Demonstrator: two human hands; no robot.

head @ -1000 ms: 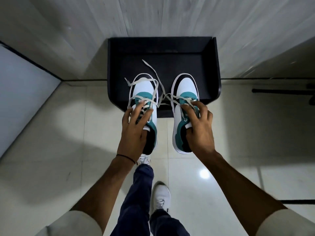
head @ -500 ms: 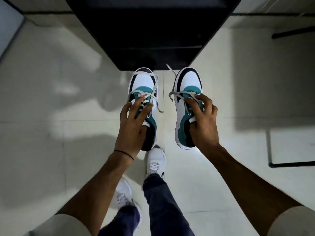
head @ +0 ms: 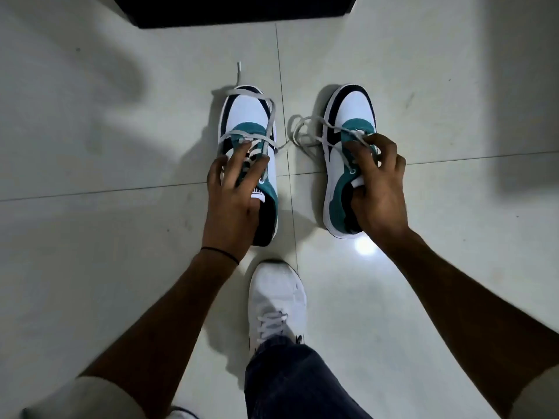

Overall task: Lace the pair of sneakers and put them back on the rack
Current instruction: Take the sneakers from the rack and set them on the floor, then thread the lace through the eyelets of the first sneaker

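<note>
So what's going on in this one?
A person is holding a pair of white, teal and black sneakers low over a tiled floor, one in each hand. The left hand grips the left sneaker at its tongue, and the right hand grips the right sneaker the same way. The laces hang loose and tangled, so lacing is not done. The dark rack sits just ahead, at the top edge of view.

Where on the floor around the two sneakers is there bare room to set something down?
Bare tile lies left of the left sneaker and right of the right sneaker. Crowded: the gap between them holds loose laces; the white shoe stands behind; the dark rack lies ahead.
</note>
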